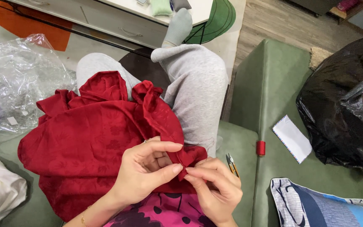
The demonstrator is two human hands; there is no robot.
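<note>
A folded edge of the red patterned cloth is pinched between thumb and forefinger of the left hand; the right hand is closed on the same edge — whether a needle is held cannot be told. No finished seam is visible. The soft, crumpled fabric is draped over the lap. Small thread snips and a red thread spool lie on the green cushion — beyond, a white envelope.
</note>
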